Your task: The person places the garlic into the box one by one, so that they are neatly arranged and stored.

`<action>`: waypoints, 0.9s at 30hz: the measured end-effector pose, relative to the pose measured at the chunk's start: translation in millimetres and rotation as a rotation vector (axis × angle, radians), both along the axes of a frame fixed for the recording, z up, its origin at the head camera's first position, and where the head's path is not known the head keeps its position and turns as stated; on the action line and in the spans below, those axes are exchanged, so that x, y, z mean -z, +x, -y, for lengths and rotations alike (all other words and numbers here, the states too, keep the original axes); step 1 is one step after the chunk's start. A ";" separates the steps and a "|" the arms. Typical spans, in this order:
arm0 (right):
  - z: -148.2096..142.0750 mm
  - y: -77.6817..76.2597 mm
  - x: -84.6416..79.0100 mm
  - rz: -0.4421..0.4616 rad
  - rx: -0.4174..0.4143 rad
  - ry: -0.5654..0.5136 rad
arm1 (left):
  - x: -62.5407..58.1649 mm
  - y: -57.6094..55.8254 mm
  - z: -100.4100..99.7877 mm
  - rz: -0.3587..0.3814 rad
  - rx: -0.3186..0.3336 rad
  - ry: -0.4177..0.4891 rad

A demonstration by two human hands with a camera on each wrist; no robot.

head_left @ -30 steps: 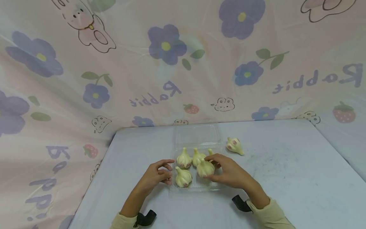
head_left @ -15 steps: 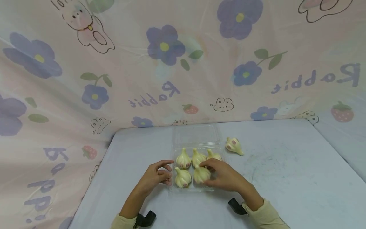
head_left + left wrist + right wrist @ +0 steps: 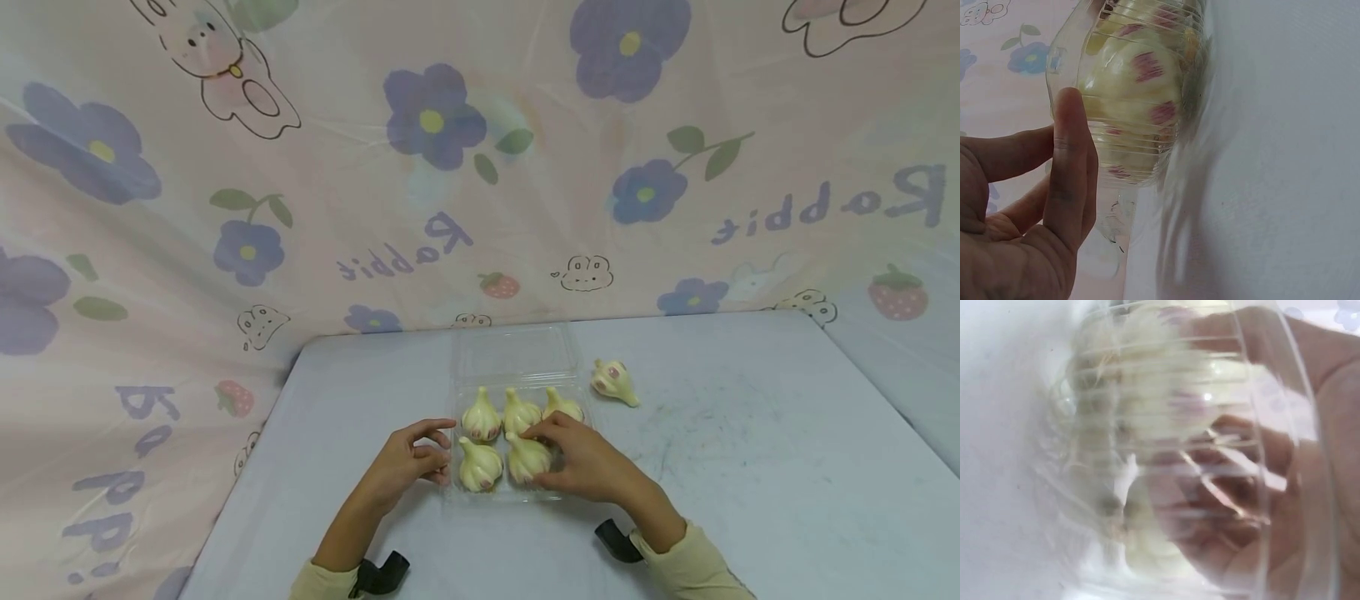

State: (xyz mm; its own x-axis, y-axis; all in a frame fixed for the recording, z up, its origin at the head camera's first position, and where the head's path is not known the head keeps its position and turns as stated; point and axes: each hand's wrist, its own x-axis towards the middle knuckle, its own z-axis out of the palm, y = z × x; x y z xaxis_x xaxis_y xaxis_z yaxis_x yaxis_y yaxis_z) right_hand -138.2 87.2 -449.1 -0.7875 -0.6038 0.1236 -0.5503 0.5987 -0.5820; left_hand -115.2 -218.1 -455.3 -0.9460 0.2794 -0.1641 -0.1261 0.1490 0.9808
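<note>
A clear plastic box [image 3: 487, 497] lies on the table with its lid folded back. Several garlic bulbs [image 3: 481, 465] sit in it, three at the back and two in the front row. My right hand [image 3: 588, 462] holds the front middle garlic bulb [image 3: 528, 461] between thumb and fingers, low in the box. Through the ribbed wall in the right wrist view, the thumb is against a pale bulb [image 3: 1166, 394], somewhat blurred. My left hand [image 3: 408, 460] is at the box's left side, fingers loosely bent; in the left wrist view a fingertip [image 3: 1070, 100] overlaps the rim.
One more garlic bulb [image 3: 614, 382] lies on the table to the right of the lid [image 3: 517, 354]. A patterned curtain [image 3: 480, 200] hangs behind the white-covered table [image 3: 750, 433]. Black pieces [image 3: 382, 573] stick out at both wrists.
My right hand has brought the garlic bulb slightly left and down into the front middle of the box. The back right bulb now shows more fully. The left hand has stayed in place.
</note>
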 end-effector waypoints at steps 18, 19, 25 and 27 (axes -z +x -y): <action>4.3 3.9 -1.5 0.032 0.069 -0.017 | -2.7 1.8 -0.2 0.000 0.004 -0.012; 4.0 3.9 -1.6 0.030 0.068 -0.017 | -2.6 1.6 -0.1 0.002 0.004 -0.011; 0.8 3.6 -3.3 0.013 0.051 -0.018 | -2.5 0.7 -0.2 0.007 0.000 -0.017; -1.2 3.6 -4.4 0.006 0.041 -0.023 | -2.8 0.6 -0.3 0.008 -0.003 -0.019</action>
